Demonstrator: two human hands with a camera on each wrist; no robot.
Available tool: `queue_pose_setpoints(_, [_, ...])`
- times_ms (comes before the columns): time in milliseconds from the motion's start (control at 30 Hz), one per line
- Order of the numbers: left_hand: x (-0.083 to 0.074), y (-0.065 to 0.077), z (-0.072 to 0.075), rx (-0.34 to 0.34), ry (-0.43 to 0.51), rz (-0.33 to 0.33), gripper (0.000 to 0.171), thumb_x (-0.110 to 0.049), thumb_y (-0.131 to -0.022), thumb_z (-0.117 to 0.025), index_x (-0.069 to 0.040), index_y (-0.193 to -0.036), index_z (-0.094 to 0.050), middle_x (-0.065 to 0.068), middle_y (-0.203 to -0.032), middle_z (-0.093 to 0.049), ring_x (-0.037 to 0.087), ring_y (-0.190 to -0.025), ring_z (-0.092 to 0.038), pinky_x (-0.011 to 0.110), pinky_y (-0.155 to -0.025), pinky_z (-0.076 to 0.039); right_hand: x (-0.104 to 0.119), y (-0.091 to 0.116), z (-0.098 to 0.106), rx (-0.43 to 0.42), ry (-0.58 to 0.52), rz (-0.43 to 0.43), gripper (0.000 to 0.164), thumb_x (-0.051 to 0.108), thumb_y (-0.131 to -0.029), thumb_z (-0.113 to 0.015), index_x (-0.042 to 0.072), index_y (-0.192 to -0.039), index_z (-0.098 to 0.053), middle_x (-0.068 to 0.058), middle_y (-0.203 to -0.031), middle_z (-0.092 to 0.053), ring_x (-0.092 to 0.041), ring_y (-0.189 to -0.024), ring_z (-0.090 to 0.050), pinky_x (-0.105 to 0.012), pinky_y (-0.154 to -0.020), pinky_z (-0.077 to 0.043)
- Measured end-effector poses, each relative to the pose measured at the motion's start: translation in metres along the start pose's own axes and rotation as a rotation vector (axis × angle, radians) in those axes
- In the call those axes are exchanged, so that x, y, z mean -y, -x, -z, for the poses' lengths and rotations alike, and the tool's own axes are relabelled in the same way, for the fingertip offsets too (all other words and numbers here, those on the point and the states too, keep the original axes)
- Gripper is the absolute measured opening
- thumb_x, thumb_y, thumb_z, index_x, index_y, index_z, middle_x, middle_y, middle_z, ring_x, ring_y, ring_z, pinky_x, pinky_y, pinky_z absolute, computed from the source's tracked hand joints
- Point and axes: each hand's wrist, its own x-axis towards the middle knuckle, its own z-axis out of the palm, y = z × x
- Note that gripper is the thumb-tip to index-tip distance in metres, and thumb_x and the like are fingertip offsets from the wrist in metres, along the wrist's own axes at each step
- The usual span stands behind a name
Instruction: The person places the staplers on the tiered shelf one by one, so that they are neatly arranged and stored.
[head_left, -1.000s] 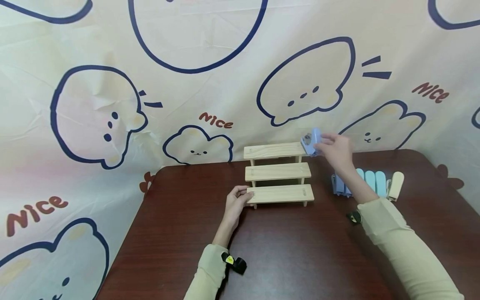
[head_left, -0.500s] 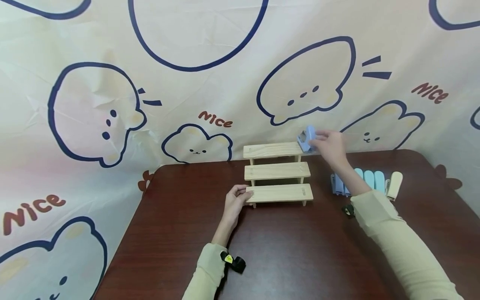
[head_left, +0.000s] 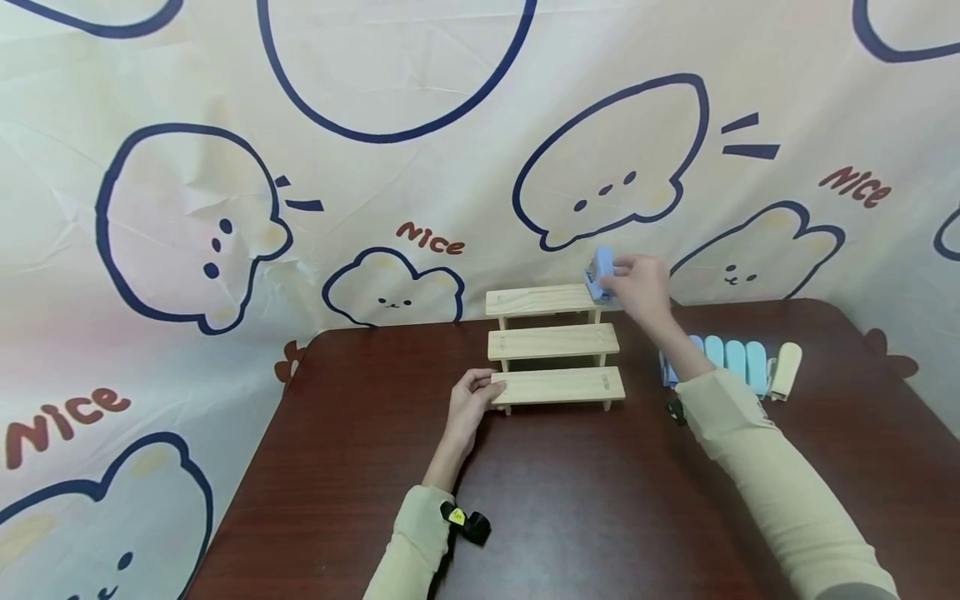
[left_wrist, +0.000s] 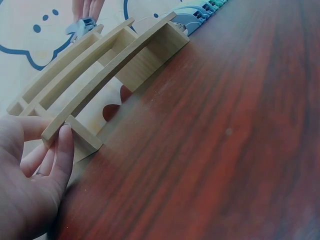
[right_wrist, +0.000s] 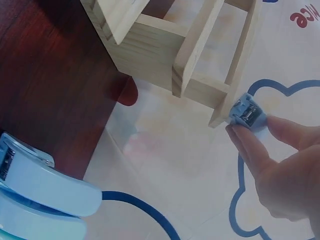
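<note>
My right hand pinches the blue stapler, apparently shelving it; my left hand grips the 3-tier rack. Next probably needs a level release.

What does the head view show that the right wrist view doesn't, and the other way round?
Head only: the left hand gripping the wooden rack, and a cream stapler. Right wrist only: the outer face of the rack's end panel. Both: the right hand pinching a blue stapler, the rack, other blue staplers, the table and printed backdrop.

Pale-green sleeves, black wrist cameras
</note>
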Motion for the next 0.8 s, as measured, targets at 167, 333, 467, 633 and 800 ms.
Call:
queue_pose_setpoints(167, [-0.003, -0.001, -0.001, 0.0, -0.004, 0.002, 0.03, -0.002, -0.093, -0.072, 0.008, -0.12, -0.062, 0.005, -0.096, -0.063, 0.011, -0.077, -0.063, 0.025, -0.064, -0.058, 0.005, -0.002, -0.005, 0.002, 0.08, 0.054, 0.04, 0.004, -0.094, -0.071, -0.018, -0.126, -0.062, -0.035, -0.124, -0.064, -0.048, -0.114, -0.066, -0.054, -0.093, -0.058])
queue_pose_setpoints(333, [-0.003, -0.002, -0.001, 0.021, -0.019, 0.0, 0.033, -0.004, -0.094, -0.072, 0.009, -0.123, -0.061, 0.005, -0.099, -0.064, 0.011, -0.078, -0.062, 0.026, -0.065, -0.058, 0.006, 0.0, -0.01, -0.03, 0.138, 0.097, 0.03, 0.003, -0.094, -0.072, -0.017, -0.117, -0.068, -0.033, -0.111, -0.07, -0.044, -0.097, -0.071, -0.052, -0.083, -0.061])
queue_pose_setpoints(467, [-0.003, 0.0, 0.0, 0.008, -0.023, 0.002, 0.034, -0.004, -0.093, -0.072, 0.01, -0.123, -0.061, 0.006, -0.1, -0.064, 0.011, -0.078, -0.062, 0.026, -0.065, -0.058, 0.002, 0.002, -0.012, -0.039, 0.128, 0.107, 0.027, 0.005, -0.095, -0.073, -0.016, -0.112, -0.071, -0.031, -0.107, -0.071, -0.042, -0.091, -0.072, -0.051, -0.079, -0.061])
queue_pose_setpoints(633, [-0.004, 0.0, 0.0, -0.004, -0.024, 0.011, 0.034, -0.003, -0.093, -0.072, 0.009, -0.122, -0.062, 0.007, -0.1, -0.066, 0.011, -0.078, -0.063, 0.025, -0.065, -0.058, -0.001, 0.005, -0.015, -0.048, 0.109, 0.1, 0.027, 0.008, -0.096, -0.074, -0.015, -0.111, -0.072, -0.03, -0.105, -0.072, -0.04, -0.089, -0.072, -0.048, -0.076, -0.061])
queue_pose_setpoints(800, [-0.002, 0.001, -0.001, -0.005, -0.018, 0.014, 0.034, -0.003, -0.092, -0.072, 0.01, -0.121, -0.061, 0.008, -0.101, -0.066, 0.011, -0.077, -0.063, 0.025, -0.064, -0.058, -0.001, 0.007, -0.018, -0.075, 0.148, 0.14, 0.025, 0.007, -0.096, -0.074, -0.014, -0.11, -0.073, -0.028, -0.099, -0.073, -0.036, -0.079, -0.072, -0.038, -0.064, -0.057])
